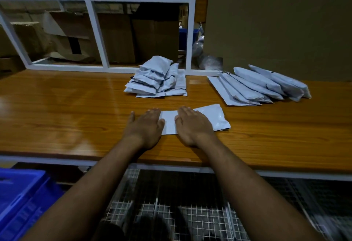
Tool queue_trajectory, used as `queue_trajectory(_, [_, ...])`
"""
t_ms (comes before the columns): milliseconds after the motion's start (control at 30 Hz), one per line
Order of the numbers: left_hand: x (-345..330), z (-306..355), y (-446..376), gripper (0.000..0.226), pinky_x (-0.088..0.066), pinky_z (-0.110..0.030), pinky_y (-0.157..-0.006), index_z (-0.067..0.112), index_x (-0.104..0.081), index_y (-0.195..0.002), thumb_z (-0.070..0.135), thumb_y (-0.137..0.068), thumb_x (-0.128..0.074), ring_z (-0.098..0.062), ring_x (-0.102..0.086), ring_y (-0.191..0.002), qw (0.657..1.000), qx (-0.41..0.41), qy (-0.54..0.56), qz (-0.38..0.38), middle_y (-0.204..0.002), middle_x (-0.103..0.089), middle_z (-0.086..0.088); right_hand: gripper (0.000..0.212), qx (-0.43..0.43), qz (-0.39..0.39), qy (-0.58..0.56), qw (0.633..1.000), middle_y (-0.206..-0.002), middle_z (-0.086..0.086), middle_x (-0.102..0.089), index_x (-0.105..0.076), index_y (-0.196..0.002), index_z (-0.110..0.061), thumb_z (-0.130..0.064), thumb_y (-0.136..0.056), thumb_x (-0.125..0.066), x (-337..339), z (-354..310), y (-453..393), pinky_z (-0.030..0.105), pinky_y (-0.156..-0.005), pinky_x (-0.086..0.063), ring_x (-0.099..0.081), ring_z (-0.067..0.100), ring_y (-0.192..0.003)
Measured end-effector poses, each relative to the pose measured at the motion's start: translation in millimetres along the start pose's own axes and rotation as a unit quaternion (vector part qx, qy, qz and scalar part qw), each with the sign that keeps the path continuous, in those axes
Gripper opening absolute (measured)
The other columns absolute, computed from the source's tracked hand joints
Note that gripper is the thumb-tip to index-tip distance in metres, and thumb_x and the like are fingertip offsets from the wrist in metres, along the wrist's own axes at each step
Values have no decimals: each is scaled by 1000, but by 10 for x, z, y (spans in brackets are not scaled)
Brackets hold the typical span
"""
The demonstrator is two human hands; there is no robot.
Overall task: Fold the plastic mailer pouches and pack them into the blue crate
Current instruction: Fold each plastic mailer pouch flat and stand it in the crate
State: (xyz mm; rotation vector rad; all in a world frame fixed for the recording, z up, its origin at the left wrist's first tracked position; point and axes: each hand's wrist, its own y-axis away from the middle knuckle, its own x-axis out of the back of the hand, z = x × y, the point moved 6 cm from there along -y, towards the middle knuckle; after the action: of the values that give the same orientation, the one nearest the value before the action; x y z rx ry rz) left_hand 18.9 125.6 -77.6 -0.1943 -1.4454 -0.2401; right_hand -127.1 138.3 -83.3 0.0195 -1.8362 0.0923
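A pale grey mailer pouch [213, 116] lies flat on the wooden table [66, 111] near its front edge. My left hand [146, 126] lies flat with straight fingers on the pouch's left end. My right hand [192, 124] presses flat on its middle, and the puffy right part sticks out beyond it. A pile of folded pouches [158, 78] sits behind, toward the back of the table. A row of unfolded long pouches [261, 86] lies fanned out at the back right. The blue crate [21, 200] stands below the table at the lower left.
A white frame [95, 29] with cardboard boxes behind it runs along the table's back edge. A brown board [276, 21] stands at the back right. Wire mesh racks [190, 218] lie under the table's front edge.
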Motion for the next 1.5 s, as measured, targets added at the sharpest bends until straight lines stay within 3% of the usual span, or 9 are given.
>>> queue_trajectory(567, [-10, 11, 3, 59, 9, -47, -124, 22, -7, -162, 46, -107, -10, -14, -6, -155, 1000, -14, -21, -3, -168, -9, 3, 58, -31, -23, 8, 999, -168, 2, -3, -9, -160, -13, -39, -109, -13, 156, 489, 37, 37, -125, -7, -4, 16, -154])
queue_trajectory(733, [-25, 3, -21, 59, 9, -48, -124, 23, -8, -162, 47, -107, -11, -13, -6, -155, 1000, -15, -17, -5, -168, -9, 4, 57, -83, -41, 33, 995, -167, -8, -2, -5, -161, -24, -44, -108, -9, 318, 1007, 212, 45, -123, -2, -4, 11, -154])
queue_trajectory(867, [-34, -14, 0, 61, 7, -50, -124, 24, -7, -162, 50, -107, -11, -13, -5, -155, 1000, -18, 2, -3, -169, -8, 4, 58, -78, -45, 39, 995, -167, -9, -1, -2, -161, -27, -48, -107, -5, 332, 1037, 254, 52, -123, 4, -2, 10, -153])
queue_trajectory(1067, [45, -19, 119, 67, 3, -46, -125, 22, -5, -162, 56, -105, -18, -14, 1, -155, 995, -54, 42, 77, -169, -6, 2, 62, -37, -10, 25, 999, -167, -11, 5, 2, -160, -29, -55, -105, -11, 362, 1046, 343, 53, -123, -1, 2, 12, -154])
queue_trajectory(1133, [74, -35, 223, 69, 1, -44, -125, 24, -8, -162, 58, -104, -24, -13, -1, -155, 991, -89, 40, 96, -169, -8, 4, 62, 20, 20, 13, 1000, -166, -14, 5, -2, -160, -35, -57, -105, -20, 392, 997, 420, 52, -123, -5, 3, 10, -154])
queue_trajectory(1200, [30, -108, 353, 80, -3, -42, -125, 27, -10, -161, 73, -96, -22, -13, -6, -154, 991, -115, 46, 44, -168, -11, 4, 53, 77, 29, -10, 997, -165, -15, -9, -18, -157, -42, -53, -105, -27, 387, 975, 531, 53, -122, -14, -5, 8, -153])
queue_trajectory(1300, [4, -263, 620, 113, -10, -40, -124, 35, -8, -161, 100, -68, -8, -12, -7, -154, 986, -155, 53, -37, -168, -10, 7, 46, 101, 20, -38, 994, -161, -17, -26, -33, -150, -48, -53, -105, -29, 368, 984, 714, 48, -122, -21, -19, 8, -151])
queue_trajectory(1433, [10, -354, 850, 105, -19, -38, -120, 40, -8, -160, 94, -75, -36, -9, -8, -151, 976, -218, 3, 0, -166, -12, 17, 78, 108, -47, -25, 993, -163, -23, -9, -18, -153, -52, -87, -84, -26, 416, 960, 953, 43, -123, -7, -7, 2, -151])
queue_trajectory(1500, [29, -366, 949, 87, -33, -38, -113, 35, -30, -156, 78, -84, -53, -12, -29, -143, 959, -268, 12, 97, -158, -36, 14, 105, 134, -101, -20, 986, -162, -27, 3, -6, -155, -52, -95, -67, -45, 397, 937, 1098, 40, -123, 4, 5, -3, -149])
